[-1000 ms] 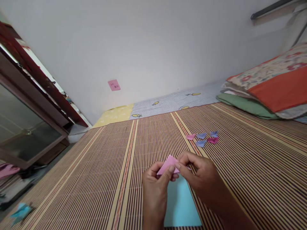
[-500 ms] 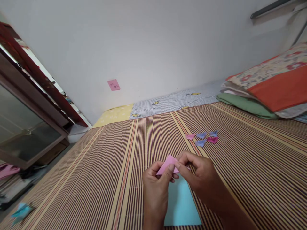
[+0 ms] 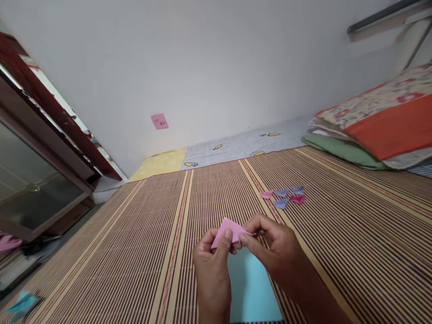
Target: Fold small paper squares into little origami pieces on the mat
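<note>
A pink sheet of paper (image 3: 232, 231), folded to a triangle, is held up between both hands with its peak pointing away from me. My left hand (image 3: 214, 261) pinches its left half, thumb flat on the near face and fingers behind. With thumb and forefinger, my right hand (image 3: 270, 240) grips the narrow right corner; part of that corner is hidden by the fingers. Below the hands a light blue sheet (image 3: 254, 288) lies flat on the striped mat (image 3: 135, 252).
Several small folded paper pieces (image 3: 281, 193), pink, magenta and lilac, lie on the mat beyond my right hand. A blue folded paper (image 3: 23, 306) sits at the lower left. Cushions (image 3: 391, 126) are stacked at the right, and a pink note (image 3: 159, 121) is on the wall.
Both hands and the pink paper have shifted slightly left. My right thumb has moved from the paper's middle toward its right corner, leaving more of the face showing.
</note>
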`<state>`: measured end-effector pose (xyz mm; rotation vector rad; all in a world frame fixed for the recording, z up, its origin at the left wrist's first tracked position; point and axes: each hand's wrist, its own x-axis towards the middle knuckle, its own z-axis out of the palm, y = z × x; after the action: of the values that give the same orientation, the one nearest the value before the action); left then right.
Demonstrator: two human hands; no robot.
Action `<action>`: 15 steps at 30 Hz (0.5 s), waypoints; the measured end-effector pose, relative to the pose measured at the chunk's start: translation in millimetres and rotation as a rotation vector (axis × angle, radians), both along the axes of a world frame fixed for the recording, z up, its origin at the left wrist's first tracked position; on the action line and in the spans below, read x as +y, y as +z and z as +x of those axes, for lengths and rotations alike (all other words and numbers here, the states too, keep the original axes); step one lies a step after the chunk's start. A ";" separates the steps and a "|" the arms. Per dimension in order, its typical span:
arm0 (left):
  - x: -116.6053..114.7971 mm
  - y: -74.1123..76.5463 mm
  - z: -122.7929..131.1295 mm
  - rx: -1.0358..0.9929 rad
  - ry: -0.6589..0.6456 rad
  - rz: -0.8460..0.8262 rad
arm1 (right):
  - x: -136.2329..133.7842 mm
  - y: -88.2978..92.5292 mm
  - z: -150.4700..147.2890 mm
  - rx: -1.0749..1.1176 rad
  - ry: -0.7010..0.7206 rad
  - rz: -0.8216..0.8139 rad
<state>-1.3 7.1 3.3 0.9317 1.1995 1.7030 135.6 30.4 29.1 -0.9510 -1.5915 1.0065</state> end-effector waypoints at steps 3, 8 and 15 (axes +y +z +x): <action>0.5 0.6 1.2 -0.014 0.002 0.005 | -0.3 0.4 -1.9 0.004 -0.032 0.006; 0.5 0.0 3.3 -0.043 0.035 0.015 | 0.3 -2.0 -5.4 0.066 -0.050 0.016; -2.2 0.5 3.7 -0.006 0.067 0.005 | 0.1 -3.2 -7.5 0.102 -0.071 -0.010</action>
<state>2.4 4.9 3.8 0.8982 1.2351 1.7611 128.1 30.5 25.9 -0.9414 -1.4597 0.9993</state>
